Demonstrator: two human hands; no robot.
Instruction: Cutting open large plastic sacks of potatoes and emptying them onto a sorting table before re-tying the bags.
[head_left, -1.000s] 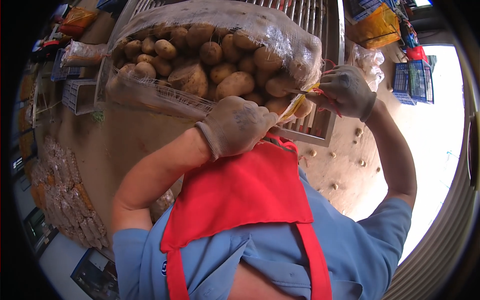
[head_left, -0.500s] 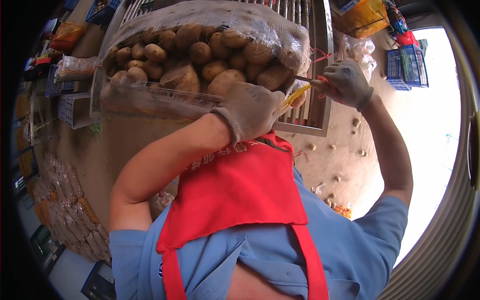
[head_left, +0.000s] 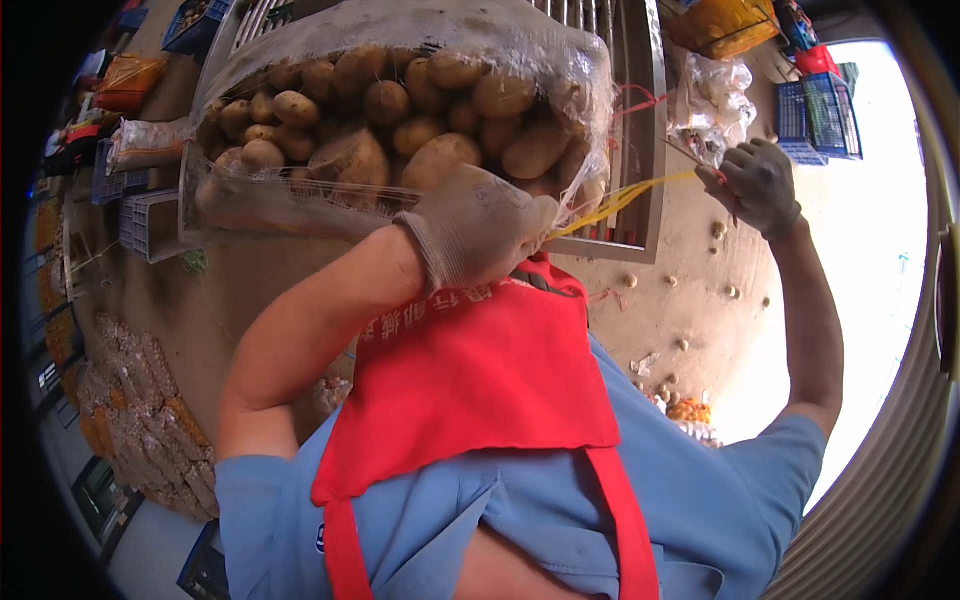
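A white woven plastic sack (head_left: 440,30) lies on its side with a long opening, and brown potatoes (head_left: 440,160) show inside. At the sack's lower right edge my left hand (head_left: 480,225), in a grey glove, is closed on the sack's edge and the end of a yellow strip (head_left: 625,200). That strip stretches up to the right, toward my right hand (head_left: 760,190). Off to the right of the sack, my gloved right hand is closed around a thin knife (head_left: 685,152) with red at its grip. Whether it also holds the strip's far end is unclear.
Under the sack is a metal-framed roller table (head_left: 650,200) with a red tie (head_left: 640,100) on its edge. Clear plastic bags (head_left: 715,100) and a blue crate (head_left: 820,120) stand to the right. Small potatoes (head_left: 733,292) dot the floor. Filled sacks (head_left: 145,410) lie at left.
My right hand has moved right, away from the sack, taking the knife with it. The yellow strip is now drawn out longer. My left hand has shifted slightly left, still at the sack's edge.
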